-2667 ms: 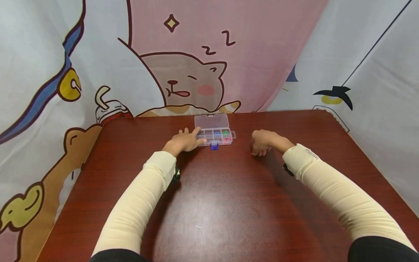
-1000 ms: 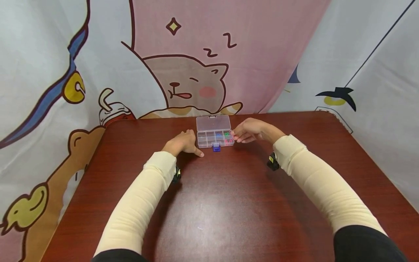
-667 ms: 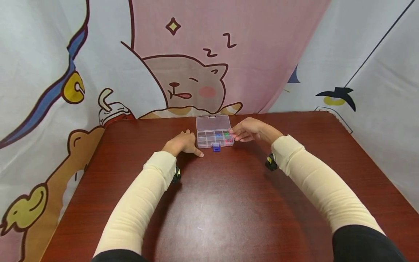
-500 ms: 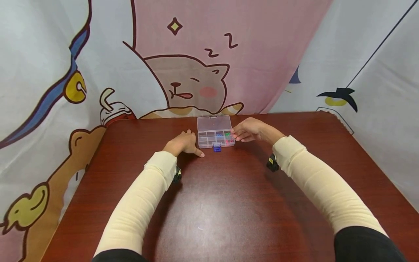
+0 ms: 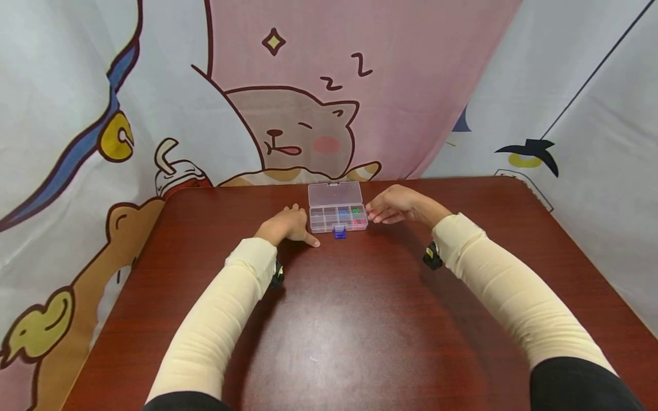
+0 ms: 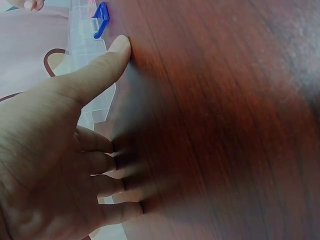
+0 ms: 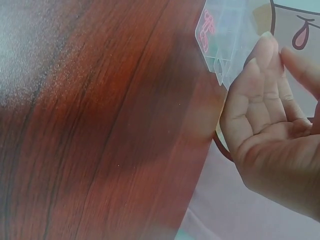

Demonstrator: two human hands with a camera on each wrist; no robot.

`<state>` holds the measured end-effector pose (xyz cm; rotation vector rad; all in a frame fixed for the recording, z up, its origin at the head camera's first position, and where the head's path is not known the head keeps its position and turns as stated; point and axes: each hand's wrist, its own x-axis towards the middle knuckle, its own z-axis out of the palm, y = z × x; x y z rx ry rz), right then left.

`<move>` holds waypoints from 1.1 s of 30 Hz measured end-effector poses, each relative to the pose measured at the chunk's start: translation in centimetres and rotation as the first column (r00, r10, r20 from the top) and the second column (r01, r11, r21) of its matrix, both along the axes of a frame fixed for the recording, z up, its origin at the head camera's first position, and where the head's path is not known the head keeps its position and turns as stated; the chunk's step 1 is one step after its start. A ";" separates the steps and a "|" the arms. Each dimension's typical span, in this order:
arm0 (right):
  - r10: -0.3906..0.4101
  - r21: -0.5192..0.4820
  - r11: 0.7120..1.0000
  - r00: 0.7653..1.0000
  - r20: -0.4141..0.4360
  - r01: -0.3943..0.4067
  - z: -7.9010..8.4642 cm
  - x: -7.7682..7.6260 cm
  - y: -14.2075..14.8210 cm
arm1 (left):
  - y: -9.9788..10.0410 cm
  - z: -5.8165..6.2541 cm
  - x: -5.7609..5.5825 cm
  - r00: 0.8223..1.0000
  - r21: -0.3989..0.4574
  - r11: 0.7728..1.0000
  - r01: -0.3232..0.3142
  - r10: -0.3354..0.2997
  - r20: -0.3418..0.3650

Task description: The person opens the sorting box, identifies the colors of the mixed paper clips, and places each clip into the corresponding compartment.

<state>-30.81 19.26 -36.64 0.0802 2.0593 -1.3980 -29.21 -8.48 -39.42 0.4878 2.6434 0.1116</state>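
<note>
A clear plastic compartment box [image 5: 324, 227] lies at the back of the table, its lid [image 5: 335, 195] raised behind it and a blue latch [image 5: 340, 233] at its front. Small blue pieces [image 5: 342, 212], green pieces [image 5: 356, 211] and pink looped pieces [image 7: 206, 31] lie in its right-hand compartments. My left hand [image 5: 292, 224] rests with its fingertips on the table beside the box's left end, thumb spread out in front. At the right end is my right hand [image 5: 394, 205], fingers loosely bent with fingertips close to the box's edge; nothing shows between thumb and fingers.
The dark red wooden table [image 5: 329, 319] reaches back to a cartoon-printed curtain [image 5: 411, 85]. A small white mark [image 5: 313, 359] lies on the table nearer me.
My right hand has come from the table on the right to the box's right end, then drawn back slightly. My left hand has slid off the box onto the table beside it.
</note>
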 end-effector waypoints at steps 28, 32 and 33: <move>-0.050 -0.113 0.992 0.998 0.036 0.054 -0.1 0.4 1.1 | 0.4 -0.8 0.0 1.000 0.010 1.000 0.002 -0.001 -0.030; -0.062 -0.134 0.989 0.998 0.021 0.064 0.1 0.7 1.2 | 0.3 -0.9 0.0 1.000 0.004 1.000 0.007 -0.007 -0.022; -0.073 -0.138 0.988 0.997 0.011 0.074 0.2 0.8 1.2 | 0.2 -0.9 0.0 1.000 0.008 1.000 0.007 -0.007 -0.021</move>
